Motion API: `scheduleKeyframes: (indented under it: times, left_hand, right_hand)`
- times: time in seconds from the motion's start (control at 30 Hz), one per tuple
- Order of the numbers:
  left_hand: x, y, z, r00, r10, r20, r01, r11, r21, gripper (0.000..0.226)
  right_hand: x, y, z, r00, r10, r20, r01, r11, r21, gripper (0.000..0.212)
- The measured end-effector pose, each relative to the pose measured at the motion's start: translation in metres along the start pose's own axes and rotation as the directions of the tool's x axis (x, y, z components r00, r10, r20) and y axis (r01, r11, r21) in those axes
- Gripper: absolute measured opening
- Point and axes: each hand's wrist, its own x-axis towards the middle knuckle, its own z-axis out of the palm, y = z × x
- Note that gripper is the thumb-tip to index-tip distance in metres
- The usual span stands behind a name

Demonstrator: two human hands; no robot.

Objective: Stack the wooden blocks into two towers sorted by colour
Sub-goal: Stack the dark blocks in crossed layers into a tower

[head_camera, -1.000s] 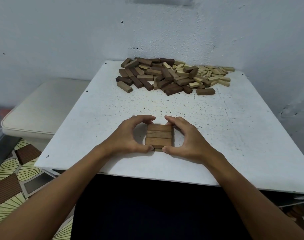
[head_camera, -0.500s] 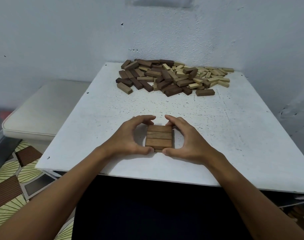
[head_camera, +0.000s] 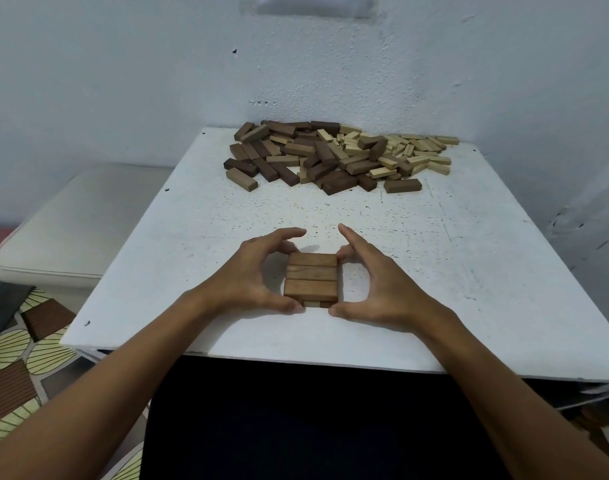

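Your left hand (head_camera: 247,275) and right hand (head_camera: 382,282) cup the low brown wooden block stack (head_camera: 311,279), fingers loosely spread, thumbs touching its near edge.

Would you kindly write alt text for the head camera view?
Two bare hands, left hand and right hand, cup a low stack of brown wooden blocks near the front of a white square table. A loose pile of dark and pale wooden blocks lies at the far edge by a white wall.
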Motion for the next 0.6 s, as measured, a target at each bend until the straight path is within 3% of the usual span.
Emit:
scheduleKeyframes:
  times: [0.43,0.6]
  left_hand:
    - [-0.0013,-0.0026,0.0039,0.999,-0.023,-0.026,0.023,1.0,-0.005,0.098]
    - [-0.0041,-0.0014,0.0037,1.0,-0.014,-0.013,0.013,0.998,-0.054,0.109]
  right_hand:
    - [-0.0006,-0.0024,0.0,1.0,0.018,0.007,-0.018,1.0,-0.003,0.118]
    - [-0.0026,-0.004,-0.0002,0.999,0.031,0.025,-0.033,0.998,0.05,0.108]
